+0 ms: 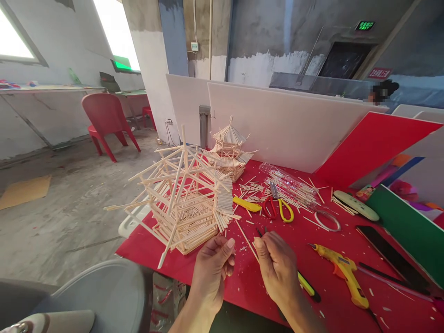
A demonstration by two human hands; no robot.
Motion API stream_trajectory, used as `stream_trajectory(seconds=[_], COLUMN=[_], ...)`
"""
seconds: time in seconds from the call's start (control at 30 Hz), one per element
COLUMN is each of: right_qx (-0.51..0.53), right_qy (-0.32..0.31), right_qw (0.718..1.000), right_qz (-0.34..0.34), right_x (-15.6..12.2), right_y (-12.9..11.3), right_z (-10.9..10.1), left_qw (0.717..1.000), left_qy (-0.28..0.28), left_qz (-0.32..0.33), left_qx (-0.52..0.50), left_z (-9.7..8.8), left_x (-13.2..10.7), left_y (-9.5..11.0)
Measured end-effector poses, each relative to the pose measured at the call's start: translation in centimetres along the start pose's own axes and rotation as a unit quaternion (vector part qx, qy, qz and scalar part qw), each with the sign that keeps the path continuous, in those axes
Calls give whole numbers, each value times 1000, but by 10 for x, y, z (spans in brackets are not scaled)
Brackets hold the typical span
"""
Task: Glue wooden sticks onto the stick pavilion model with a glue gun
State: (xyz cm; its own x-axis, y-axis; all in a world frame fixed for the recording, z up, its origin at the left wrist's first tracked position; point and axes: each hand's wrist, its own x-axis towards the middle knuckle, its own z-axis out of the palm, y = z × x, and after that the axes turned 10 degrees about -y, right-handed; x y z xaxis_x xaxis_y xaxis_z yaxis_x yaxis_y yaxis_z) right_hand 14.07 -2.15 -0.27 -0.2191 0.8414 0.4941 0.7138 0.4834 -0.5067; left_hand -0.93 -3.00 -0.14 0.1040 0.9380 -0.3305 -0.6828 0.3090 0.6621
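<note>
My left hand point(214, 266) is closed, its thumb pressed towards the curled fingers; anything between them is too small to make out. It is just in front of an open wooden-stick frame point(185, 203) with radiating roof sticks and a partly covered right side. My right hand point(277, 266) is closed in a fist, thumb on top. A thin stick point(246, 238) runs up to its left edge; whether it is gripped I cannot tell. Dark tips point(262, 230) show behind the fist and a yellow-green and black handle point(308, 286) sticks out below it.
A finished stick pagoda point(229, 150) stands behind the frame. On the red table lie a yellow cutter point(247, 204), red-and-yellow-handled pliers point(285, 210), bagged sticks point(291, 185), a tape roll point(328, 221) and a yellow glue gun point(345, 273). White boards point(277, 129) rise behind.
</note>
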Motion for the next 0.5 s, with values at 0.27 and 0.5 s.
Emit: stream_trajectory(seconds=[0.27,0.5], right_qx=[14,37], right_qy=[-47,-35], right_qw=[999,998], right_qz=[24,44], right_x=[-6,-12], right_y=[-2,-5], right_z=[2,-5], left_qw=[992,993], left_qy=[-3,27], left_qz=[50,39], left_qx=[115,111], left_z=[-9,-4], left_x=[-3,-6], left_y=[-8,1])
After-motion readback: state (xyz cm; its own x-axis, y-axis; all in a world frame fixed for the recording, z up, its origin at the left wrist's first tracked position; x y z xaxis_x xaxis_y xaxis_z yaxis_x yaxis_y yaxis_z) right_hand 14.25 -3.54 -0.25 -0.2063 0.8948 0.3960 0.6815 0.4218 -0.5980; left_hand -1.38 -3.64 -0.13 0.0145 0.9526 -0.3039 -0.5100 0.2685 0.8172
